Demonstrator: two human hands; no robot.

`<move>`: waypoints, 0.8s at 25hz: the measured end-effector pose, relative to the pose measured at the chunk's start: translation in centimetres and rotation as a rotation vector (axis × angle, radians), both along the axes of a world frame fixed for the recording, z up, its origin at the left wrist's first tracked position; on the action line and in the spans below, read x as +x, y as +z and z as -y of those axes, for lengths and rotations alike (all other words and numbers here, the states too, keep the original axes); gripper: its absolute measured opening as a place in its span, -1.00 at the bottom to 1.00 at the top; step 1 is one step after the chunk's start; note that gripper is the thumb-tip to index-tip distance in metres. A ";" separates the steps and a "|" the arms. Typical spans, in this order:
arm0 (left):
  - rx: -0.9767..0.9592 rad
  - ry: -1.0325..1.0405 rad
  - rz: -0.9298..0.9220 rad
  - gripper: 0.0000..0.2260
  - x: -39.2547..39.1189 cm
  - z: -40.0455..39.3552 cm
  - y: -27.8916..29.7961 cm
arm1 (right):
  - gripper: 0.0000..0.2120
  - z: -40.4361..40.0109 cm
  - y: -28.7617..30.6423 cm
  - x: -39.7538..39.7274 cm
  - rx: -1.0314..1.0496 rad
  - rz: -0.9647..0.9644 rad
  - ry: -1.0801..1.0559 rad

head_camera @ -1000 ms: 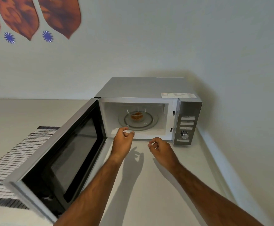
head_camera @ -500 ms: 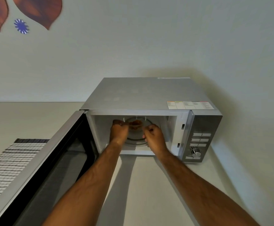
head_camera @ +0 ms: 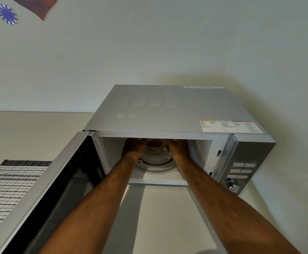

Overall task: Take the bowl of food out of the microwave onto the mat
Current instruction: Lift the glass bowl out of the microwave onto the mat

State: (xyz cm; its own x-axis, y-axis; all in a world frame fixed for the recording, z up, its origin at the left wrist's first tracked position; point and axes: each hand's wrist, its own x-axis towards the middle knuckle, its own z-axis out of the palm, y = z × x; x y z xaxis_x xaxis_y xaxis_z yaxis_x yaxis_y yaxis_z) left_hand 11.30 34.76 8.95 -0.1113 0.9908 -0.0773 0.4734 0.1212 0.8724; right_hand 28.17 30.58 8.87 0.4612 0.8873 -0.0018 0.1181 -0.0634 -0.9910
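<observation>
Reaching into the microwave (head_camera: 169,109), the left hand (head_camera: 134,146) and right hand (head_camera: 179,148) sit on either side of the bowl (head_camera: 155,144), apparently clasping it, though the cavity's top edge hides the fingers. The bowl is over the turntable (head_camera: 157,162), reddish food showing inside. The door (head_camera: 45,189) swings wide to the left, standing between the cavity and the striped mat (head_camera: 8,186) on the pale counter (head_camera: 160,213). Buttons and a dial (head_camera: 232,186) lie on the right. Behind is a plain wall (head_camera: 149,43) with a blue flower decal (head_camera: 7,14).
</observation>
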 end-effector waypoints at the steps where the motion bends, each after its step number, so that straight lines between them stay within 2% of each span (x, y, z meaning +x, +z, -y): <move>1: 0.004 -0.002 0.001 -0.59 0.0 -0.1 -0.2 | -0.70 -0.4 -0.1 0.2 -0.011 0.020 0.010; 6: 0.079 0.007 -0.033 -0.66 0.2 -0.4 -0.8 | -0.64 -1.1 -0.8 -0.2 -0.098 0.048 0.058; 10: 0.158 0.024 -0.043 -0.72 0.5 0.2 -0.9 | -0.82 -0.5 -0.6 -0.7 -0.063 0.003 0.045; 12: 0.146 0.015 -0.036 -0.74 0.5 0.7 -0.7 | -0.83 0.3 -0.4 -0.6 -0.031 0.019 0.050; 16: 0.126 -0.013 -0.065 -0.76 0.1 2.1 -0.3 | -0.71 2.4 -0.6 -0.4 -0.016 0.121 0.083; 20: 0.076 -0.029 0.002 -0.76 0.0 4.7 0.4 | -0.78 5.3 -0.2 -0.4 -0.039 0.130 0.086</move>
